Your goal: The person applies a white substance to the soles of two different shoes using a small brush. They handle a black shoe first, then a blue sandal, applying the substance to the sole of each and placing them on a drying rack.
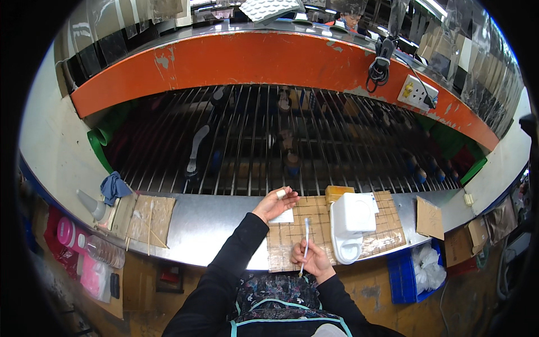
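Note:
My right hand (pixel 315 260) is closed around a thin toothbrush-like brush (pixel 306 238), its bristled head pointing up and away from me. Farther forward, my left hand (pixel 275 205) is held palm up over the bench with fingers apart and nothing in it; a pale wrap circles one finger. Just right of my right hand stands a white plastic dispenser pot (pixel 355 216) with a rounded cup at its front. It rests on a sheet of taped cardboard (pixel 387 227). A yellowish block (pixel 338 193) sits behind the pot, and a white paper (pixel 282 217) lies beneath my left hand.
Beyond the metal bench (pixel 196 219) run metal rollers (pixel 241 140) with a sole-shaped piece (pixel 196 147) on them, under an orange beam (pixel 224 59). Sticks lie on cardboard (pixel 150 222) at left. A blue bin (pixel 402 279) holds plastic bags at right. A person (pixel 352 21) is across.

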Action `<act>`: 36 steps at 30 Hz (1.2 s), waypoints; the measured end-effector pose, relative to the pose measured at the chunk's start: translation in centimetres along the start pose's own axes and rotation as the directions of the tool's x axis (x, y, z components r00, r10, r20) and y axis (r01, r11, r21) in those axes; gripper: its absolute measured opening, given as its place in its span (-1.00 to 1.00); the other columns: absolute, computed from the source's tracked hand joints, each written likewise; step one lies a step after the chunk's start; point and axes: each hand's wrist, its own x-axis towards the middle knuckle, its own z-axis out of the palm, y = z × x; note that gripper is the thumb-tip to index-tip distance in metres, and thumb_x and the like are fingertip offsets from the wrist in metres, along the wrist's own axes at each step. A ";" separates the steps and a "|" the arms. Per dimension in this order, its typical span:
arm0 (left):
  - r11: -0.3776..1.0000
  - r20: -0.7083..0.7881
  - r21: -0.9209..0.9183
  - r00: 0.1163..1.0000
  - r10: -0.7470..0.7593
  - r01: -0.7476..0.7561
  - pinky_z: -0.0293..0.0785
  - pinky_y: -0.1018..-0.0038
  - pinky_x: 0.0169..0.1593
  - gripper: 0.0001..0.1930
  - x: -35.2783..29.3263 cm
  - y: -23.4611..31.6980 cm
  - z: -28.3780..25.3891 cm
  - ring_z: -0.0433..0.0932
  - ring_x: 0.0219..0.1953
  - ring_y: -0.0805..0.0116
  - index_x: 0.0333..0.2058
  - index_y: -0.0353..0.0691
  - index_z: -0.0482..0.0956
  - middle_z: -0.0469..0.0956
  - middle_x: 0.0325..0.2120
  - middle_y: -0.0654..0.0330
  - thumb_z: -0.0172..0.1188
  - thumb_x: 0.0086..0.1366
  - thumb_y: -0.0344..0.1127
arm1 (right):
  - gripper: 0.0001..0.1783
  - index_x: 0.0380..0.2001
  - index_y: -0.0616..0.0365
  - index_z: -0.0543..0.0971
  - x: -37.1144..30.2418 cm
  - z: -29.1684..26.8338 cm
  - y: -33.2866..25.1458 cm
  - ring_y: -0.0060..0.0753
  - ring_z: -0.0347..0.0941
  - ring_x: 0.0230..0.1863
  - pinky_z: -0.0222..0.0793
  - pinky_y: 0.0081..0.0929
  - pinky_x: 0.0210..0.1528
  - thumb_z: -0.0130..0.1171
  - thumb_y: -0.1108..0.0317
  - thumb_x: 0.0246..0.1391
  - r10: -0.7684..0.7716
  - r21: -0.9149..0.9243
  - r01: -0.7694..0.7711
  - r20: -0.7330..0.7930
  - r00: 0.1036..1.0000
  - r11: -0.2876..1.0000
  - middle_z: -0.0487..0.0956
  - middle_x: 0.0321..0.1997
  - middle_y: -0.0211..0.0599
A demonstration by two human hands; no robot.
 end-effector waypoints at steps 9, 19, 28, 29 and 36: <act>0.992 -0.005 -0.115 0.998 -0.056 0.055 0.47 0.30 0.08 -0.84 -0.2 0.4 0.5 0.52 0.00 0.13 -0.28 -0.15 0.59 0.57 -0.18 0.07 0.17 0.33 -0.20 | -0.71 -0.26 0.05 0.40 -0.1 -0.1 0.1 -0.48 0.26 -0.47 0.16 -0.40 -0.22 -0.18 0.10 0.36 -0.030 0.014 0.029 0.016 0.999 0.999 0.46 -0.29 -0.22; 0.999 -0.018 -0.024 0.999 -0.038 0.038 0.50 0.32 0.06 -0.79 -0.1 0.4 0.5 0.54 -0.03 0.17 -0.29 -0.21 0.55 0.57 -0.18 0.07 0.16 0.34 -0.17 | -0.73 -0.30 0.11 0.40 -0.2 0.2 0.3 -0.46 0.22 -0.48 0.18 -0.46 -0.28 -0.13 0.14 0.34 -0.063 -0.003 0.063 -0.041 0.997 0.998 0.48 -0.31 -0.14; 0.995 -0.055 0.094 0.998 0.025 -0.020 0.51 0.35 0.00 -0.79 -0.1 0.0 0.7 0.55 -0.05 0.18 -0.26 -0.19 0.56 0.58 -0.19 0.08 0.21 0.31 -0.17 | -0.72 -0.30 0.12 0.40 -0.2 0.5 0.3 -0.44 0.22 -0.48 0.19 -0.47 -0.30 -0.13 0.15 0.35 -0.059 0.015 0.060 -0.052 0.997 0.998 0.47 -0.33 -0.14; 0.998 -0.042 0.066 0.999 0.008 -0.005 0.51 0.35 0.00 -0.79 -0.1 0.0 0.6 0.55 -0.05 0.18 -0.26 -0.20 0.56 0.58 -0.19 0.08 0.21 0.31 -0.17 | -0.72 -0.30 0.12 0.40 -0.2 0.5 0.3 -0.44 0.22 -0.48 0.18 -0.46 -0.30 -0.13 0.15 0.35 -0.055 0.014 0.056 -0.057 0.997 0.998 0.47 -0.33 -0.14; 0.999 -0.037 -0.041 0.999 -0.037 0.036 0.52 0.35 0.00 -0.80 -0.1 0.4 0.9 0.55 -0.05 0.18 -0.26 -0.20 0.55 0.58 -0.20 0.08 0.20 0.32 -0.19 | -0.72 -0.30 0.13 0.40 -0.2 0.6 0.2 -0.44 0.22 -0.48 0.19 -0.47 -0.30 -0.13 0.16 0.35 -0.060 0.009 0.061 -0.047 0.997 0.998 0.47 -0.33 -0.14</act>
